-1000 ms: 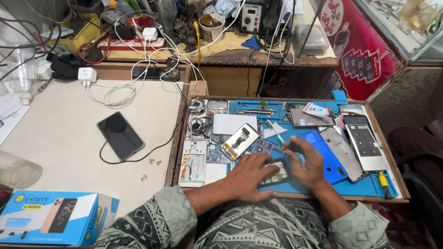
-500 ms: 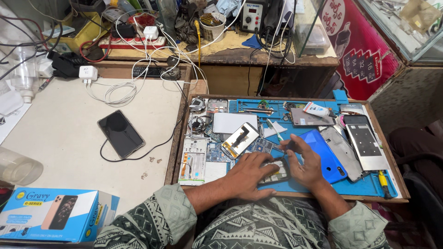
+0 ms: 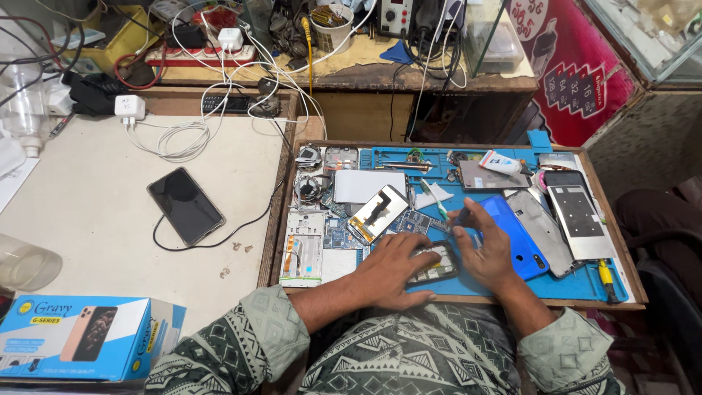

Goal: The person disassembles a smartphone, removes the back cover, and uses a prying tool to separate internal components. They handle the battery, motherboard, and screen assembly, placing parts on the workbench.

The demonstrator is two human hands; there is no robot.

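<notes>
Cluttered with phone parts, a blue mat (image 3: 585, 281) fills the wooden tray before the person. Left hand (image 3: 398, 267) presses flat on an opened phone (image 3: 437, 265) at the mat's front edge, pinning it. Right hand (image 3: 484, 249) pinches a thin tool (image 3: 457, 219) just above it. Beside lies a blue back cover (image 3: 515, 234).
</notes>
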